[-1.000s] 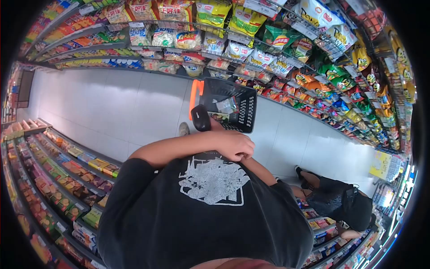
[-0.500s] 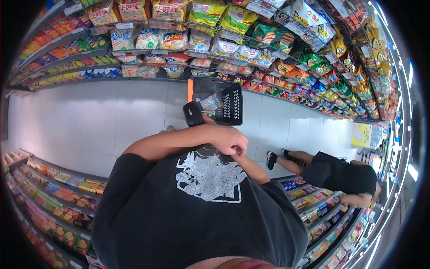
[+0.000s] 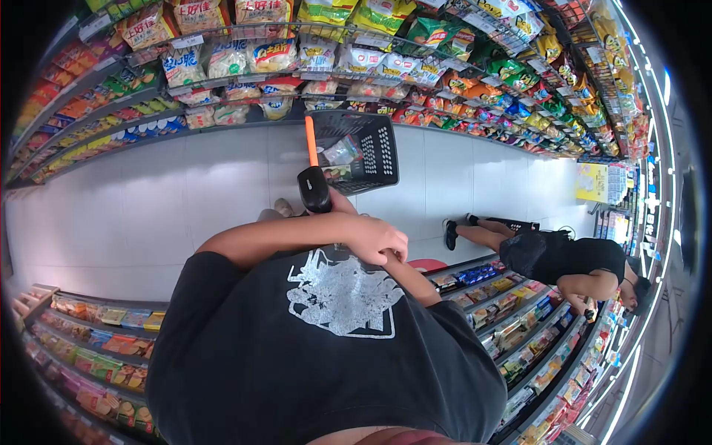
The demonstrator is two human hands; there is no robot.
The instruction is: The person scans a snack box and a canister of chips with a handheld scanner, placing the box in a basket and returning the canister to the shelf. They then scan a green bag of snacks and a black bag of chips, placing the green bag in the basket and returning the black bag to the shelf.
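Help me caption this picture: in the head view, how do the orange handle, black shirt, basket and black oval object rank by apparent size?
1. Black shirt
2. Basket
3. Black oval object
4. Orange handle
The shirt is nearer the camera, so this ranks apparent, not true, size.

Head cam looked forward and steeply down, ultra-wide: shirt (image 3: pixel 319 386) close, basket (image 3: pixel 386 144) farther, shelves (image 3: pixel 297 76) beyond.
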